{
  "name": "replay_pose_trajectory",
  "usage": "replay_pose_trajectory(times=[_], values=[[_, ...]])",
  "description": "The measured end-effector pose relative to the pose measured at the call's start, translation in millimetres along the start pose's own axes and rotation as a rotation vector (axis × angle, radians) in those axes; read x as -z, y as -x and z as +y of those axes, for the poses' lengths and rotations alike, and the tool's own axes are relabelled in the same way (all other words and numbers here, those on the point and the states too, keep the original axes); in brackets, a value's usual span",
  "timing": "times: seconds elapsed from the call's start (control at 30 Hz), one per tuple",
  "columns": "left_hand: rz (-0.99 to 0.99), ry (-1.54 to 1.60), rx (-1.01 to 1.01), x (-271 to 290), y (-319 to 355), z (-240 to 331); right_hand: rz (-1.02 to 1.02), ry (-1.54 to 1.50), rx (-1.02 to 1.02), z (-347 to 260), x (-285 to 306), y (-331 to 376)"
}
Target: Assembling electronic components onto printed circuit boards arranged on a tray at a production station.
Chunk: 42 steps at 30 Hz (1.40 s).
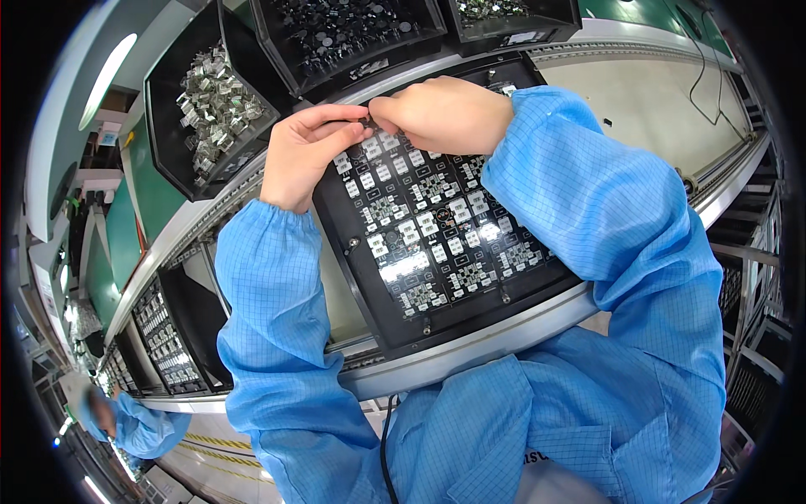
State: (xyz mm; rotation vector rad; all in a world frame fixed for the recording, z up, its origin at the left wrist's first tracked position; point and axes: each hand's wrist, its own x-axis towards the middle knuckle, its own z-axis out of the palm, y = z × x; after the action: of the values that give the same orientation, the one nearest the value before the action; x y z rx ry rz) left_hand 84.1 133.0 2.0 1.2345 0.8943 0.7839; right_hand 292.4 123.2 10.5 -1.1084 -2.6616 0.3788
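A populated circuit board panel (pixel 437 220) with rows of white square components lies in a black carrier tray (pixel 395 333). Over the panel's far left corner, the fingertips of both hands meet. My left hand (pixel 304 155) is closed in a pinch, thumb against fingers, from the left side. My right hand (pixel 449 115) reaches across the panel, its fingers curled and pressed together beside the left fingertips. Whatever small thing lies between the fingertips is hidden or too small to make out. Both forearms are in blue checked sleeves.
Black bins stand beyond the tray: one with silver metal connectors (pixel 214 105), one with small dark round components (pixel 336 34), one with small parts (pixel 491 8). A metal conveyor rail (pixel 537 315) runs along the near side. Further left are more loaded trays (pixel 168 336) and another person (pixel 138 424).
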Motion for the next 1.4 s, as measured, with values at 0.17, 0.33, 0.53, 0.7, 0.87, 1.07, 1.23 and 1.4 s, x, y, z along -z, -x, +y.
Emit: replay_pose_trajectory(times=[0.17, 0.33, 0.53, 0.7, 0.87, 1.07, 1.23, 1.4], values=[[0.012, 0.007, -0.002, 4, -1, -1, -0.027, -0.063, -0.015, -1, 1, -5], [0.046, 0.021, -0.022, 6, 0, 0, -0.024, 0.024, 0.045, -3, 1, -6], [0.045, -0.038, -0.026, 7, 1, -5, 0.066, 0.061, 0.089, -1, 1, -2], [-0.012, -0.245, -0.118, 6, -1, -10, 0.334, -0.193, 0.000, 11, 54, -2], [-0.067, -0.838, -0.396, -9, -6, -7, 0.624, -0.173, -0.132, 46, 93, -1], [-0.147, -0.987, -0.594, -12, -14, -8, 0.586, -0.056, -0.209, 87, 96, -4], [-0.195, -1.106, -0.689, -11, -15, -2, 0.435, 0.003, -0.298, 98, 86, -7], [-0.221, -1.219, -0.774, -10, -14, 3, 0.280, 0.123, -0.278, 103, 78, -9]])
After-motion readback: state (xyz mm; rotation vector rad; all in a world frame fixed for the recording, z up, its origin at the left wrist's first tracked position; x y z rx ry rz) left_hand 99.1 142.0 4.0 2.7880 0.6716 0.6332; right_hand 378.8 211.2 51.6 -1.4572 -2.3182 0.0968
